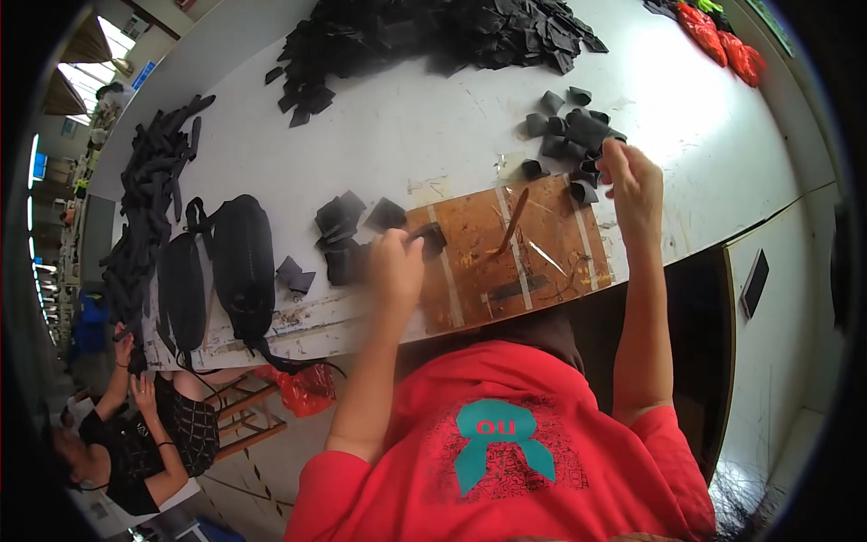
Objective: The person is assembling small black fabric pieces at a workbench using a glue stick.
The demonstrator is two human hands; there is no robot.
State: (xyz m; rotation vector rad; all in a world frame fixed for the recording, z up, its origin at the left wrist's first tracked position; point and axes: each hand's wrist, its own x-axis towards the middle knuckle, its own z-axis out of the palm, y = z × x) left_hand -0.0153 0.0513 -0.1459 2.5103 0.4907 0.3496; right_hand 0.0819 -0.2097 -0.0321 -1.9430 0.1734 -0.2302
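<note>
There's my folded dark piece (432, 240), on the left side of the brown board (479, 237), right at the fingertips of my left grip (396, 264). The fingers are curled in narrow against its left end, and that hand is smeared with blur, so I cannot tell whether they pinch the piece or merely touch it. Just left of the hand sit the flat dark pieces (339, 217), a few overlapping, a couple lying loose.

Over on the right, the curled dark pieces (555, 125) cluster at the far right corner of the board, most of them on the white desk (406, 144). My right grip (630, 185) is at the near right edge of that cluster, fingers bent, thumb close to them, the gap narrow; whether anything sits between them I cannot tell.

Between the two hands, a pointed brown stick (515, 221) slants over the board. Farther out, a big dark heap (433, 36) spreads across the desk's far side. To the left, two black pouches (244, 266) lie side by side, and beyond them runs a long pile of dark rolls (155, 176). At lower left, a co-worker (122, 443) has both hands up at that pile's near end.
</note>
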